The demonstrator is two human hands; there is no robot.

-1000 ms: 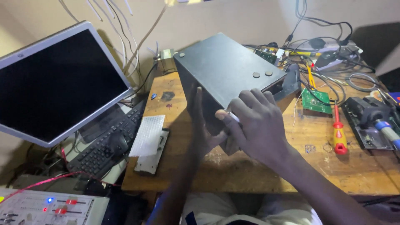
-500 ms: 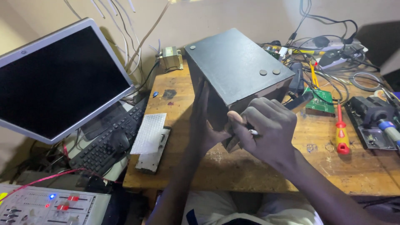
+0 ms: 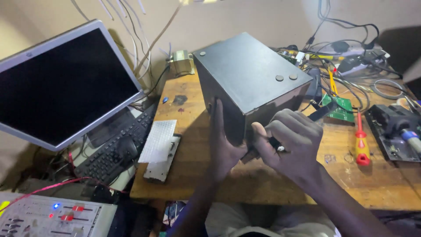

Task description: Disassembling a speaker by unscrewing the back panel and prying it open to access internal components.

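A: Dark grey sheet metal forms the box-shaped enclosure (image 3: 252, 83). Where does it sit?

B: It stands on the wooden worktop (image 3: 193, 149), near the middle, tilted so that its top panel with two round studs faces the camera. Its lower near corner is hidden behind the hands.

A: State of the left hand (image 3: 224, 145)?

B: Open and flat, pressed against the left side wall of the enclosure with the fingers pointing upward. It grips nothing; it braces the wall.

A: State of the right hand (image 3: 291, 142)?

B: Closed around a slim black-handled tool (image 3: 320, 112) held at the enclosure's front lower edge. The handle sticks out up and to the right beyond the knuckles. The tip is hidden, so I cannot tell where it touches.

A: Surrounding items?

B: A red-and-yellow screwdriver (image 3: 360, 142) lies on the worktop to the right, just beside a green circuit board (image 3: 340, 109). A white perforated breadboard (image 3: 158, 141) lies to the left. A silver-framed monitor with a dark screen (image 3: 66, 85) leans at the far left, above a black keyboard (image 3: 112, 149).
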